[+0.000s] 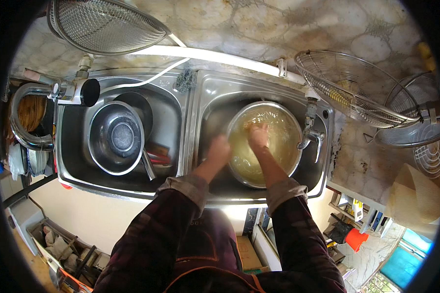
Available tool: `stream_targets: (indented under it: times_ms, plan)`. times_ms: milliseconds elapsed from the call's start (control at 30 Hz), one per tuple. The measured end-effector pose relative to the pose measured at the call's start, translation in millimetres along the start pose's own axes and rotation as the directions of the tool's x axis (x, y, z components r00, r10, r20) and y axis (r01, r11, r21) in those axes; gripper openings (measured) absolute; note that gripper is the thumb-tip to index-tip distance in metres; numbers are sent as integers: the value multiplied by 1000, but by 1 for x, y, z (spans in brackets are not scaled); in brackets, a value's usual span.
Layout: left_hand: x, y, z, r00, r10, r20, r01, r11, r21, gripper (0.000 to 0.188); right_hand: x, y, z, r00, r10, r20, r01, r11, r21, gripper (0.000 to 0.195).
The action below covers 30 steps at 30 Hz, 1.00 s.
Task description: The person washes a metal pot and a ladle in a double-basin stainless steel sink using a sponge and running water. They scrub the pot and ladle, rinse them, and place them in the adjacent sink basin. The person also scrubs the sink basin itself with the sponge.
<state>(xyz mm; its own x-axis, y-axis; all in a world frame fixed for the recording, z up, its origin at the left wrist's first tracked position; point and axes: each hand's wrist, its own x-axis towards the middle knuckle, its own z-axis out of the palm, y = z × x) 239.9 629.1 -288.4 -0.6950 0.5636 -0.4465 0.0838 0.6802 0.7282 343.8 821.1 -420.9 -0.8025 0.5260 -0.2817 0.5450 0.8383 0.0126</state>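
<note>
A large round metal basin (301, 146) filled with cloudy yellowish water stands in the right bowl of a steel double sink (190, 121). My right hand (259, 137) dips into this water, which ripples around it; what its fingers do below the surface cannot be made out. Just outside the basin's left rim, my left hand (218, 148) hangs over the sink, blurred, and whether it holds anything is unclear. In the left bowl rests an empty metal bowl (104, 146) over a dark pan (146, 110) with a metal handle.
A faucet (311, 135) reaches over the basin's right edge; a curved faucet (18, 121) stands far left. A scouring pad (186, 80) lies on the divider's back end. Wire strainers (359, 91) hang at right, a mesh basket (106, 27) at upper left. A white pipe (220, 58) runs behind.
</note>
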Motion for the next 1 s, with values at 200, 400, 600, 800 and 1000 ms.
stream_targets:
  times_ms: [200, 400, 600, 800, 1000]
  plan:
    - [-4, 4, -9, 998, -15, 60, 16, 999, -28, 25, -64, -43, -44, 958, -256, 128, 160, 851, 500, 40]
    - [-3, 9, -4, 997, -14, 77, 3, 990, 140, 28, -131, 14, -58, 989, 13, 147, -25, 997, 79, 72]
    - [-2, -2, -9, 991, -52, 120, 49, 998, 29, 30, -83, 51, 7, 888, 364, 281, -397, 915, 70, 51]
    - [-3, -8, 5, 996, -86, 8, 86, 995, -52, 32, -1, 16, -44, 918, 350, 185, -396, 812, 429, 35]
    - [9, -27, 24, 998, 1, 70, 1, 1000, -27, 26, 5, -61, -58, 953, 297, -63, 158, -310, 938, 25]
